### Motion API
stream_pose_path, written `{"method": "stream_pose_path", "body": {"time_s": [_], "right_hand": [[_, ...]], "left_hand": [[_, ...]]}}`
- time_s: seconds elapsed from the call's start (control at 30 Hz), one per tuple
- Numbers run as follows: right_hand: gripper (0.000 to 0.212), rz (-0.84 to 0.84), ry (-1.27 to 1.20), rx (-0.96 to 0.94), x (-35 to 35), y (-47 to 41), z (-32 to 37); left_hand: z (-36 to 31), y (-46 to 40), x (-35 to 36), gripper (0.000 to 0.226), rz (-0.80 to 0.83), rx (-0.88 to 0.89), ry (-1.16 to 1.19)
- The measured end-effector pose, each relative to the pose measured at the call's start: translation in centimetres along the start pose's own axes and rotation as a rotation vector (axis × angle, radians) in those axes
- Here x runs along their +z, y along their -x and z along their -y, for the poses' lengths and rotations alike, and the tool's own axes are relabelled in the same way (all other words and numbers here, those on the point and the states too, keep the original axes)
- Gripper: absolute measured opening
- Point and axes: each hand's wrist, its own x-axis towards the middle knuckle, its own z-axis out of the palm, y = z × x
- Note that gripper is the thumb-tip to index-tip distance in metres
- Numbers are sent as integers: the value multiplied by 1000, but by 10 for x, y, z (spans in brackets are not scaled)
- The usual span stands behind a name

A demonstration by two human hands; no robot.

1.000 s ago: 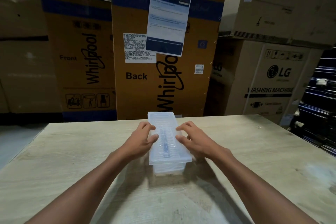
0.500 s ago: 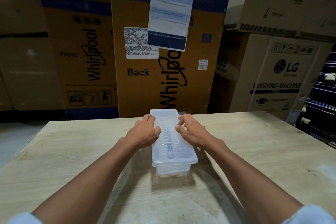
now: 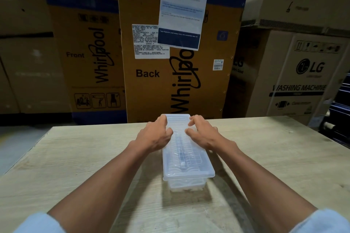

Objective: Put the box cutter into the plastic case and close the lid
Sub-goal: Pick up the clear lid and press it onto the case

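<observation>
A plastic case (image 3: 186, 159) sits on the table (image 3: 75, 157) at frame centre, lid (image 3: 189, 173) on top. The left hand (image 3: 154, 136) and right hand (image 3: 203, 134) flank its far half. Cardboard boxes (image 3: 170, 81) stand behind the table.

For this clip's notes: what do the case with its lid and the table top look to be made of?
Plastic case and lid: translucent, faintly frosted plastic with a ribbed lid; a dark shape shows through.
Table: pale wood or wood-look laminate, matte, with grain streaks; which one is unclear.
</observation>
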Motion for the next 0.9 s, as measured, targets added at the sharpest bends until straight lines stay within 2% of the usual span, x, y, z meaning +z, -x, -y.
{"method": "stream_pose_path", "body": {"time_s": [0.13,0.3,0.43,0.67,0.9], "right_hand": [[33,-2,31,-8,1,-2,-1],[48,56,31,-9,0,-1,-1],[44,79,63,-6,-2,-3,-3],[73,52,137,-37,-3,-13,0],[78,59,155,-33,-2,-16,-2]], "left_hand": [[0,-4,-2,24,38,8,-19],[-3,-7,-4,25,58,0,-6],[-1,-7,-5,30,52,9,-28],[-1,-11,-4,33,43,48,-67],[-2,-10,-3,43,50,57,-35]]}}
